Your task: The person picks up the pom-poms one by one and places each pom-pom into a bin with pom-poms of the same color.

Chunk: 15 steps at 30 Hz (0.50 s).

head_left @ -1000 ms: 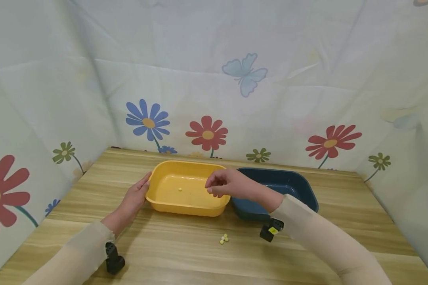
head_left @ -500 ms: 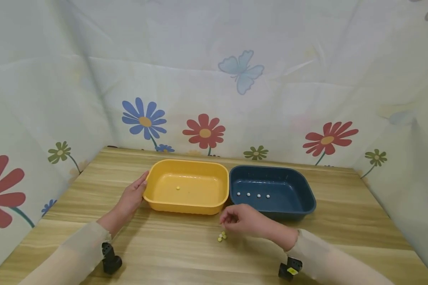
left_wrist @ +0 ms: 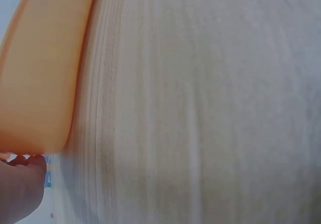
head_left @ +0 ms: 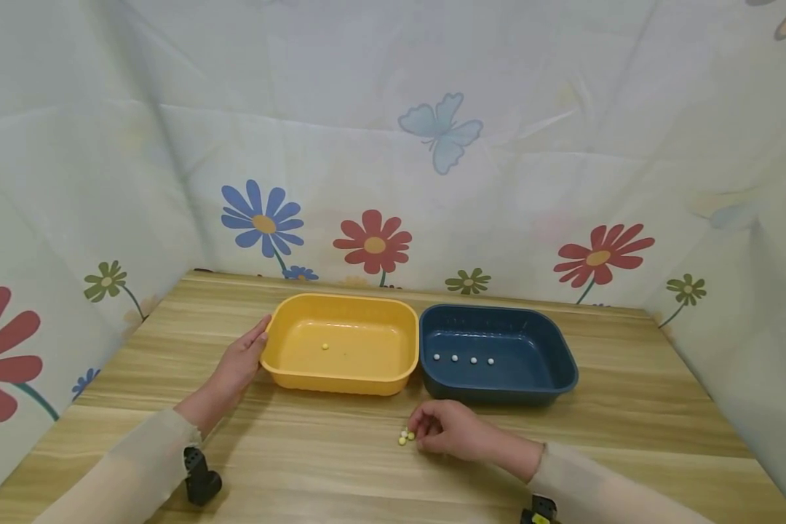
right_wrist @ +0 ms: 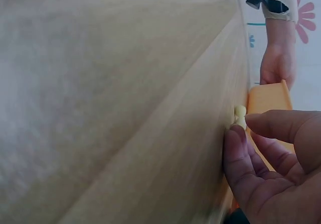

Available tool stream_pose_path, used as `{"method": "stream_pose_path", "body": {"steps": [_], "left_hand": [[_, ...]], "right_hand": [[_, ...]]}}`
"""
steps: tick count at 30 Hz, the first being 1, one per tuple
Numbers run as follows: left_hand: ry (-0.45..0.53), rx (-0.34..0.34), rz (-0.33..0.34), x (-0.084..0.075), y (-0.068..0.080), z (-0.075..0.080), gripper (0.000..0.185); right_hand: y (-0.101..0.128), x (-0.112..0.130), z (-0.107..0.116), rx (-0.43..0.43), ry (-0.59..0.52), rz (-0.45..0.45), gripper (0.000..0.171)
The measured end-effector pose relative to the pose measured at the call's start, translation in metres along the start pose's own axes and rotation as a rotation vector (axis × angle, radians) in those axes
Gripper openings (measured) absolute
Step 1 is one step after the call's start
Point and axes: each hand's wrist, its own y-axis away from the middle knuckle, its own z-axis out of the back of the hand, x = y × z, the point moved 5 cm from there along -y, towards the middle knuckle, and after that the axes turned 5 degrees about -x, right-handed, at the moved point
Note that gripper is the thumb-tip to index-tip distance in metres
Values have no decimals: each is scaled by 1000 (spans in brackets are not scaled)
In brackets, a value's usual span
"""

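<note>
Progress, judging from what lies where: yellow tub [head_left: 340, 343] has one yellow bead [head_left: 325, 346] in it, blue tub [head_left: 498, 355] has four white beads [head_left: 463, 359] in a row. A small cluster of yellow beads [head_left: 405, 437] is on the table [head_left: 314, 466], so the sort looks partly done: whites appear finished, most yellows left.

Left hand [head_left: 241, 364]: fingers straight, flat against the left wall of the yellow tub, steadying it. Not wrapped round the rim, holding nothing. Left wrist view is blurred; it shows only the tub wall [left_wrist: 40, 73] beside the fingers and bare wood.

Yellow tub sits just right of that hand, blue tub touching or nearly touching its far side.

Right hand [head_left: 448, 431]: down on the table in front of the seam between the tubs, fingers curled. The cluster sits at its fingertips, just left of them. Right wrist view shows thumb and forefinger closing on a yellow bead [right_wrist: 239, 116] from that cluster; pinch looks made or about made, bead not lifted yet.
</note>
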Motion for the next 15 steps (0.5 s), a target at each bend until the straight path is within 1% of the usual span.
{"method": "stream_pose_path", "body": {"steps": [7,10,15], "left_hand": [[-16,-6,1,-1,1,0,55],[-13,-12,5,-1,1,0,55],[-1,-1,1,-1,0,0,55]], "right_hand": [[-3,-2,-1,-22,77,29,10],[-3,-2,-1,-32,94,41,9],[-4,-1,-2,-46,120,57,9]]}}
